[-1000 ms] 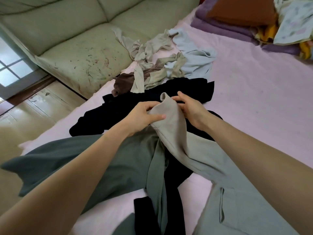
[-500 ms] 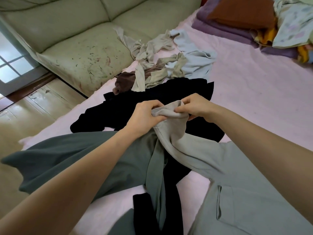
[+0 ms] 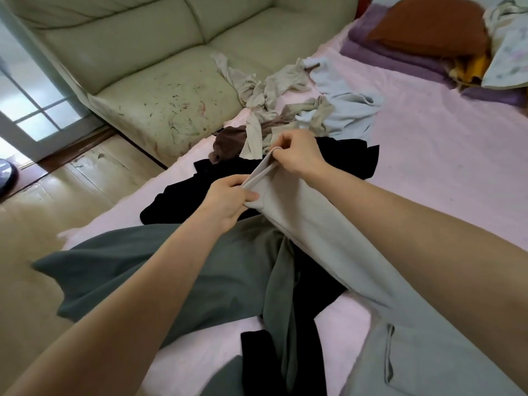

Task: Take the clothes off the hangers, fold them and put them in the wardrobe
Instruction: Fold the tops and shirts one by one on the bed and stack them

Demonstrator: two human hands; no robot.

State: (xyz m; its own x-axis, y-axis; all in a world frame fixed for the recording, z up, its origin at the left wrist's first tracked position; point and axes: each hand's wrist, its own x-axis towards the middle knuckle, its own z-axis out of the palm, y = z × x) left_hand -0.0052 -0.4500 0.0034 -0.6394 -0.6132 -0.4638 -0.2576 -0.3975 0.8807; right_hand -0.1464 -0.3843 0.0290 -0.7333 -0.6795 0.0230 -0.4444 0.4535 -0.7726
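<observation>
Both arms reach forward, left hand (image 3: 228, 200) and right hand (image 3: 297, 152) pinching.

A: Free room? Bare pink sheet (image 3: 445, 155) to the right of the clothes, wide open as far as the purple blanket (image 3: 400, 57).
B: Centre?
A: Blocked. Black garment (image 3: 343, 161) spread flat, dark green garment (image 3: 160, 278) across the near left, grey trousers (image 3: 323, 232) stretched between left hand (image 3: 225, 201) and right hand (image 3: 300, 152) right over them.
B: Behind that?
A: Tangled beige and pale blue heap (image 3: 303, 101), brown piece (image 3: 228, 141) beside it, spilling onto the sofa (image 3: 160, 90) edge.
B: Near side?
A: Small bare patch of sheet between the black leg (image 3: 257, 364) and the trousers. Left of the bed, open floor (image 3: 34, 212).
B: Far right corner?
A: Orange pillow (image 3: 428, 27) and floral bedding (image 3: 508, 44) piled there.
</observation>
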